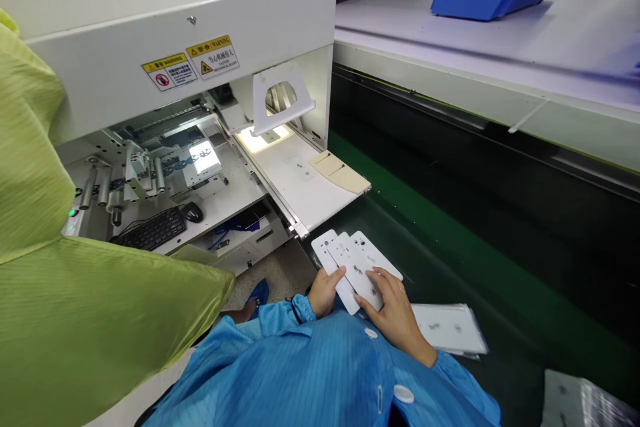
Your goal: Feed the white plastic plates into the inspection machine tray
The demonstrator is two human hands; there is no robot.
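Note:
Low in the middle of the head view, both my hands hold a fanned set of white phone-back plates [350,260] with camera cut-outs. My left hand [325,290] grips the lower left edge of the fan, thumb on top. My right hand [393,310] lies over its right side, fingers curled onto the plates. Both arms wear blue sleeves. The plates hover over the near edge of a green conveyor belt [440,233].
A white machine [200,33] with warning stickers stands ahead; its white output tray [310,193] carries a tan card [340,172]. A stack of bagged plates [450,328] rests on the belt by my right wrist. A person's yellow-green sleeve [75,320] fills the left. Keyboard and mouse [155,227] sit inside the machine.

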